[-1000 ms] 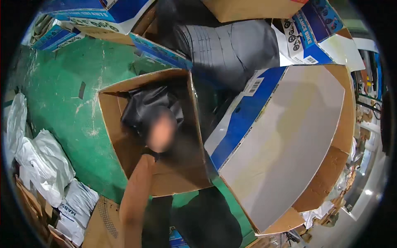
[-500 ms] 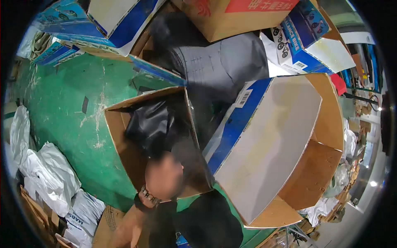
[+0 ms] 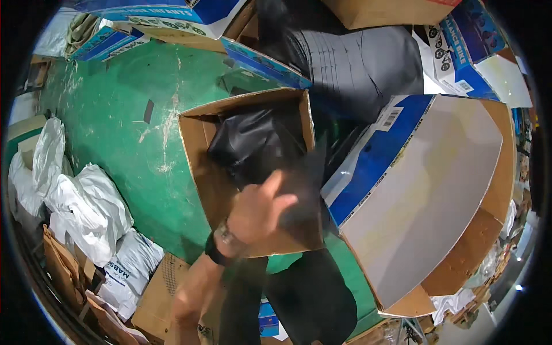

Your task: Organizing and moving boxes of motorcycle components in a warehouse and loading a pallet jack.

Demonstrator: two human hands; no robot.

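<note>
My left hand (image 3: 257, 211), with a banded watch at the wrist, reaches over the near part of an open cardboard box (image 3: 199, 187). Its thumb and index finger are stretched apart; the other fingers are hidden. Just right of the fingertips is a dark flat piece (image 3: 310, 183), smeared by motion; whether it touches the fingers is unclear. Inside the box lies crumpled, shiny black sheet material (image 3: 253, 141). My right hand is out of the picture.
A larger blue-and-white carton (image 3: 437, 190) stands open at the right. Behind the box lies a grey-black sheet with cut lines (image 3: 368, 66). White plastic bags (image 3: 89, 207) lie on the left of the green floor (image 3: 132, 141). More cartons (image 3: 172, 23) stand at the back.
The whole view has shifted, so the boxes appear higher and farther right. My left hand stays over the near part of the box; its thumb and index finger now show spread, and the dark piece is farther right.
</note>
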